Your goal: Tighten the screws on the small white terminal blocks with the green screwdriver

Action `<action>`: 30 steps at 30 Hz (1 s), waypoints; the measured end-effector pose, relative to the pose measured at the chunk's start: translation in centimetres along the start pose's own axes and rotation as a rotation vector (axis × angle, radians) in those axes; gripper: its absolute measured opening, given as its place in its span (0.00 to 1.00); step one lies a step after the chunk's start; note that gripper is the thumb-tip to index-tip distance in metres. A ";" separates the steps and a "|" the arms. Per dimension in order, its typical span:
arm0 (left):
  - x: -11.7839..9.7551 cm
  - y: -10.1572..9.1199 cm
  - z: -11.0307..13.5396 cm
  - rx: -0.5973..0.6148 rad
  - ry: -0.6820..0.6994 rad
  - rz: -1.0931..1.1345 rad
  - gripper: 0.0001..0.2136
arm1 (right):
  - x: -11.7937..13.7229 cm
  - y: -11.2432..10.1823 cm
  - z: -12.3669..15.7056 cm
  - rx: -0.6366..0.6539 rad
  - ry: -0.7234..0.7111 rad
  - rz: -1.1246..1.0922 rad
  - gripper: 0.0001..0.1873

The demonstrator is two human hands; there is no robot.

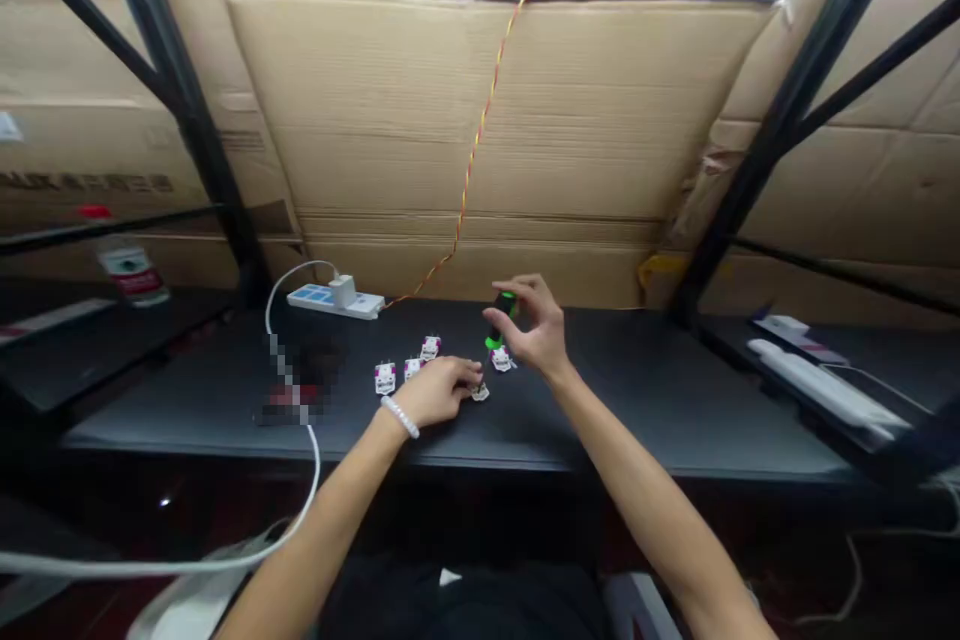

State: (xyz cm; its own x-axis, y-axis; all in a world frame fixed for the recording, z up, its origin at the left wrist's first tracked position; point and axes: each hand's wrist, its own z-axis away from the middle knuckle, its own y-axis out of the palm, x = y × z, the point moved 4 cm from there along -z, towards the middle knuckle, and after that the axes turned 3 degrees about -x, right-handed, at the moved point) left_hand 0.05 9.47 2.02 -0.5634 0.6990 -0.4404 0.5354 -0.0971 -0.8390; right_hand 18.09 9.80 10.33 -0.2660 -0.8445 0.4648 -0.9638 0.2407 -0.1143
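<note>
My right hand [534,328] pinches a short green-and-black cylinder [500,318] between thumb and fingers, above the dark table top [645,390]. Several small white modules with pink markings stand on the table, including one [385,378] at the left and one [500,358] directly below the cylinder. My left hand [435,392], with a white beaded bracelet [400,417] on the wrist, lies low over the table. Its fingertips touch a small white piece [478,392]. Whether they grip it is hidden.
A white power strip [334,302] with a plugged-in charger [343,291] sits behind the modules. Its white cable [311,440] crosses the table's left side near a pixelated object [300,385]. A twisted red-yellow wire [472,160] runs up the cardboard backing [375,100]. Black rack posts flank the table.
</note>
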 end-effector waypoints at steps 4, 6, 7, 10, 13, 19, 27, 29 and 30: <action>0.0 0.2 0.1 -0.001 0.003 0.012 0.15 | 0.8 0.7 -0.4 0.202 0.033 -0.140 0.21; -0.1 0.2 0.1 0.002 0.000 0.018 0.14 | 1.2 1.1 -0.4 0.337 0.061 -0.214 0.22; -0.1 0.2 0.2 0.000 -0.001 0.022 0.15 | 1.5 1.1 -0.4 0.358 0.050 -0.207 0.22; -0.3 0.1 0.5 -0.008 -0.001 0.036 0.15 | 2.2 1.1 -0.5 0.279 -0.065 -0.062 0.19; -0.3 0.1 0.7 -0.012 -0.010 0.041 0.14 | 2.3 0.9 -0.6 0.157 -0.111 0.049 0.18; -0.1 0.4 0.6 -0.006 -0.032 0.033 0.15 | 0.8 1.0 -0.8 0.362 -0.039 -0.152 0.23; -0.2 0.2 0.4 -0.002 -0.001 0.015 0.14 | -0.7 0.6 -0.4 0.180 -0.065 -0.156 0.22; -0.1 0.3 0.4 0.002 0.009 0.020 0.14 | -0.5 0.5 -0.4 0.119 -0.050 -0.125 0.19; -0.1 0.3 0.3 0.001 0.011 0.020 0.14 | -0.4 0.6 -0.4 0.125 -0.028 -0.140 0.19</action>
State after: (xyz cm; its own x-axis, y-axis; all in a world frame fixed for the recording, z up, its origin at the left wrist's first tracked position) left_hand 0.05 9.17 1.68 -0.5458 0.7047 -0.4534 0.5458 -0.1116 -0.8304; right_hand 17.63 10.46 10.39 -0.1281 -0.8788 0.4596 -0.9854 0.0602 -0.1596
